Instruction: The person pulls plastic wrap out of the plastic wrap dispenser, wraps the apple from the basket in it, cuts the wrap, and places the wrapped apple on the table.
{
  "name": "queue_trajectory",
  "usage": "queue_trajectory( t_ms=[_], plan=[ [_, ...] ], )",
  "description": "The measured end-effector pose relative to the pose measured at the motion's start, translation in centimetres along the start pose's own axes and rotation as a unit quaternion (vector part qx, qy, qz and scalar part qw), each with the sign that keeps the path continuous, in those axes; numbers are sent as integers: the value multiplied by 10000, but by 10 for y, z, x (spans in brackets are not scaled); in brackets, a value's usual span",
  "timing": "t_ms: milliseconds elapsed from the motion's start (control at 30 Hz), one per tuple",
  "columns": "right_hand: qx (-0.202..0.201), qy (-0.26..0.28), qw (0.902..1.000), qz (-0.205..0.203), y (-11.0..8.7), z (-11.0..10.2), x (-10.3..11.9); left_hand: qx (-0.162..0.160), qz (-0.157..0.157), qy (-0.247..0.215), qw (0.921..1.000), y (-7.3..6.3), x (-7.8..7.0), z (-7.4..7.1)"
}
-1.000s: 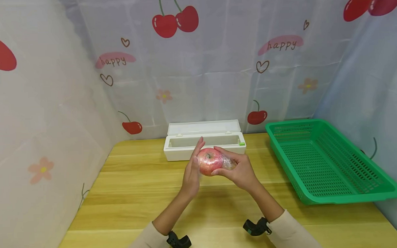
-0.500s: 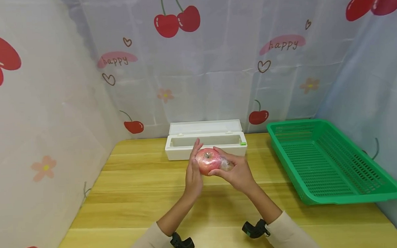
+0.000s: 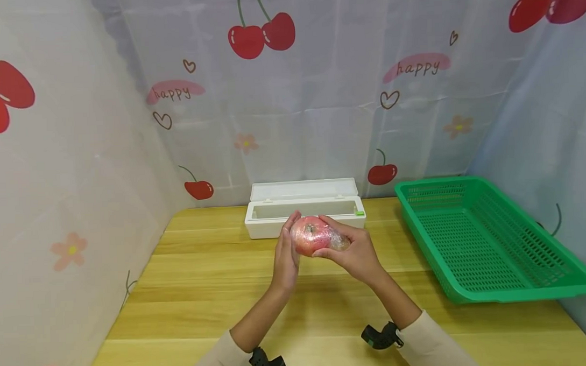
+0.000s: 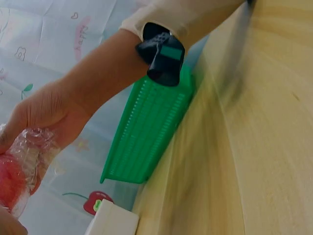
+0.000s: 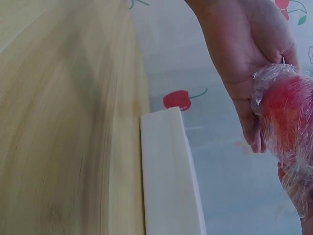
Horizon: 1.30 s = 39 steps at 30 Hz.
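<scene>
Nearest: beige sleeves (image 3: 436, 342), each w/ a black wrist device (image 3: 267, 362) by the cuff, over a wood-grain table (image 3: 204, 272). Next out, L hand (image 3: 285, 261) – fingers straight & pointing away from the body, palm laid along the L side of a film-wrapped apple (image 3: 308, 237). R hand (image 3: 359, 259) grips from the other side, thumb on the near side, fingers curled round the far side & the bunched film (image 3: 338, 240) at that end. So the apple sits b/w the hands, held up off the tabletop: R of the L palm, L of the R hand, touching both, neither nearer. Long axis of apple + film tail runs side to side, approx parallel to the box behind; tail end in R hand, stem toward the head cam. Out to the R, a green basket (image 3: 524, 294), well apart from both hands, R hand nearer. Beyond the hands, a white box (image 3: 263, 230) – lid (image 3: 303, 189) tipped back, green tab (image 3: 360, 213) at R end; R wrist view shows apple & box apart. Farthest, a cherry-print curtain (image 3: 320, 123)
</scene>
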State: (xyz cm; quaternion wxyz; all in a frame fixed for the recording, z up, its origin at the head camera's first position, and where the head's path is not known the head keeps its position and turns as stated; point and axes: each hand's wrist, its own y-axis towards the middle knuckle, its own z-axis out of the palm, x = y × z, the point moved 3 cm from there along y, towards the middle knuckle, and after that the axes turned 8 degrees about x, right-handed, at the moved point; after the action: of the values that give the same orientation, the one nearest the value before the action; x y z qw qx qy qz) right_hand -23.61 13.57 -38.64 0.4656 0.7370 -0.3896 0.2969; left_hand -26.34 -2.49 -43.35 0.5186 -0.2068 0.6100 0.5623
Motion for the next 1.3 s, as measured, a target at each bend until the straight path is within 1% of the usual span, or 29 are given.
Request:
queue_trajectory(
  t_ms=[67,133,300,433,500,533,600,700,800,867,933,1000,1200,1267,1300],
  plan=[
    [-40,-36,10000,-46,0,0,1,-17,-128,-226,9997,0,-1,2],
    [-50,-30,10000,-54,0,0,1,-22,-198,-316,9993,0,-2,3],
    [-34,154,9999,26,-1,3,1,-160,-226,-177,9995,-3,-2,6],
    [-15,244,9997,14,-2,7,-1,-359,-205,-190,9990,-5,0,7],
    [17,207,9998,45,-3,7,-1,-363,-203,-210,9989,-5,1,7],
    [39,196,9998,73,-2,6,-1,-334,-198,-189,9991,-5,1,7],
    [58,189,9998,103,-2,3,-1,-155,-173,-38,9997,-4,0,7],
    [20,174,9998,100,-1,-2,0,229,-108,379,9990,-1,-2,4],
    [-17,178,9998,26,0,-7,2,676,-8,736,9950,2,-4,-1],
    [-24,181,9998,-62,0,-10,4,914,-4,850,9922,4,-6,-3],
    [-1,192,9996,-200,1,-11,7,1074,-27,811,9909,5,-7,-6],
    [35,191,9991,-374,1,-12,9,1141,-71,781,9904,6,-8,-8],
    [330,197,9945,-977,2,-12,12,1088,-60,813,9907,8,-10,-9],
    [393,199,9930,-1093,1,-11,12,1080,-71,797,9909,8,-9,-8],
    [397,202,9926,-1132,1,-10,7,1079,-83,792,9910,8,-9,-8]
  ],
)
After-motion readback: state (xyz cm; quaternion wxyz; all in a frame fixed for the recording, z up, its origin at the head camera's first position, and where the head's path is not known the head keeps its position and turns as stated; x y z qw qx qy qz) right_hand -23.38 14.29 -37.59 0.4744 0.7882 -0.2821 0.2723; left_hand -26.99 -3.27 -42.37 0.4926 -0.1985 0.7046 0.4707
